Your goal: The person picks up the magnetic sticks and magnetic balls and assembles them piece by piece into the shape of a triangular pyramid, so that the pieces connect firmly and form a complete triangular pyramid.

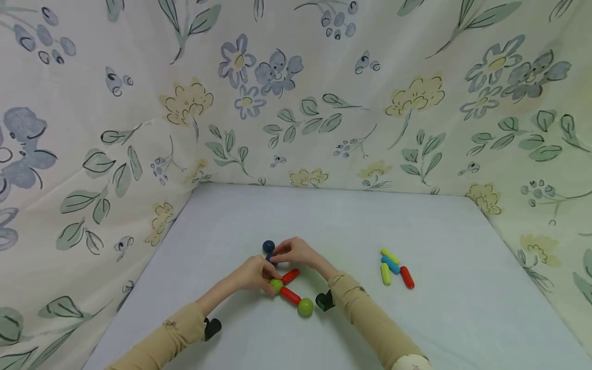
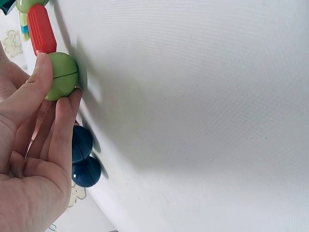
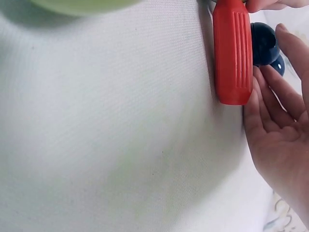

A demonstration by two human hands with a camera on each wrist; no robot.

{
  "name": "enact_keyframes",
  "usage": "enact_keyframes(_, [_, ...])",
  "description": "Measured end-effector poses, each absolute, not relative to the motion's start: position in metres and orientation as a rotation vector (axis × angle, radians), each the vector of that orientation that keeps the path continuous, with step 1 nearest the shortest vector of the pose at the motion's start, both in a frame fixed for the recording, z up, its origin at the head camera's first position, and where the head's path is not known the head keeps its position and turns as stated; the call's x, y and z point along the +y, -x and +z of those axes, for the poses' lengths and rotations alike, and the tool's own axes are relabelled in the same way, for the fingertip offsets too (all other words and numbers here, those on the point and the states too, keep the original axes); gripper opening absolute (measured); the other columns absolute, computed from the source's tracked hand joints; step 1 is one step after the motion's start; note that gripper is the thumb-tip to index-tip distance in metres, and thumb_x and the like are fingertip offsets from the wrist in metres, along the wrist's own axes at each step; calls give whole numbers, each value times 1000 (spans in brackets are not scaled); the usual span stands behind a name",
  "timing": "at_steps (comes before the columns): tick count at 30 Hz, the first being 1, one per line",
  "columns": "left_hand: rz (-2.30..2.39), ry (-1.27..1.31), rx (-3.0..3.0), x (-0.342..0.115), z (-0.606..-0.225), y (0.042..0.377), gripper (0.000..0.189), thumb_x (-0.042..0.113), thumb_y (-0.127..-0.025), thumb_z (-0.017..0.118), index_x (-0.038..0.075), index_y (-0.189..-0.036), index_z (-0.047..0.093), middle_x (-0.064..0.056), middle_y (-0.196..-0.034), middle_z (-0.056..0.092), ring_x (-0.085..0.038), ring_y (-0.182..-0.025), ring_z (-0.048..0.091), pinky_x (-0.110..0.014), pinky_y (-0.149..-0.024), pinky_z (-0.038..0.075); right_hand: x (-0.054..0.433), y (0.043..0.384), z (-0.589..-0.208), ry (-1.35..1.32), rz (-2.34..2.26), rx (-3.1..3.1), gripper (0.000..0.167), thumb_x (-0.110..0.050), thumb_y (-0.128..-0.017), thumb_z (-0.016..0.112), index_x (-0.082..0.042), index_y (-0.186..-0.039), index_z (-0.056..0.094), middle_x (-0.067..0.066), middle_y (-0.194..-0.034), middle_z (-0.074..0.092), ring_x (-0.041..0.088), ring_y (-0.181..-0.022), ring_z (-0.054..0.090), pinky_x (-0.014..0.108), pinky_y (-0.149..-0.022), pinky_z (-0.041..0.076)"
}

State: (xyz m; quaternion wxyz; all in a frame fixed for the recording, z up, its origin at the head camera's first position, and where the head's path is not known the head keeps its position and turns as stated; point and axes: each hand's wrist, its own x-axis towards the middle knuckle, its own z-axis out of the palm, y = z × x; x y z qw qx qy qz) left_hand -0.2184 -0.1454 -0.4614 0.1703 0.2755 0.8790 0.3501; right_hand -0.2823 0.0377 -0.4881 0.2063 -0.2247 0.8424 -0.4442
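Note:
My left hand pinches a green ball between thumb and fingers. Two red rods meet at that ball, and a second green ball sits at the near end of one. The other red rod points toward the right and its far end is free. My right hand reaches across just beyond, its thumb and fingers around the nearer of two dark blue balls. The farther dark blue ball touches or nearly touches it.
Off to the right lie two yellow rods, a blue rod and another red rod, grouped together. Everything rests on a white table. A floral cloth hangs behind it and at the sides.

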Motion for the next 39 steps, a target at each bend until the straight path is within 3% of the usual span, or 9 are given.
enact_keyframes(17, [1003,-786,2482,-142,-461,220,28,6,-67,84,3,-93,74,-4,-85,73,-8,-75,63,-13,-66,51,53,283,-489,629,-1234,2346,28,-28,-87,68,-9,-109,69,3,-102,71,12,-86,58,24,-77,49])
enact_keyframes(25, [977,-748,2510,-137,-461,228,28,5,-68,83,4,-95,74,-4,-88,73,-6,-76,61,-16,-67,51,87,286,-490,467,-1301,2347,34,-36,-86,68,-11,-110,68,2,-102,69,13,-86,60,26,-76,49])
enact_keyframes(39, [982,-688,2557,-117,-464,234,30,4,-67,83,7,-95,74,-3,-90,72,-9,-78,61,-22,-69,54,158,277,-490,218,-1403,2423,40,-35,-88,66,-9,-119,63,6,-114,66,17,-96,58,31,-81,49])
